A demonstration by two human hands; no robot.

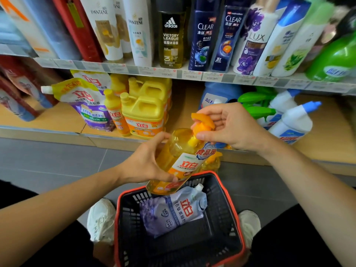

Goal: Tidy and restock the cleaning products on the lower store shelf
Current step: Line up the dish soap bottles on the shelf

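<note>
The left hand [148, 160] gripped the yellow bottle [180, 160] round its body while the right hand [229, 126] pinched its orange pump [204, 121]. The bottle was tilted above a black basket [221, 201] on the grey tiled floor [48, 160]. A purple pouch [173, 211] lay inside. Yellow jugs [143, 116] stood on the wooden lower shelf [57, 120]. Behind the bottle was perhaps a second bottle [212, 163].

Lower shelf [57, 120], tan wood: red packs [17, 89] far left, refill pouches [86, 105], slim yellow bottle [115, 114], yellow jugs [143, 116] front-to-back, blue jug [217, 93], green sprayers [254, 105], white blue-capped bottles [292, 122] at right. Grey tile floor [48, 162]: black red-rimmed basket [221, 199], white shoes [101, 218] either side.
</note>
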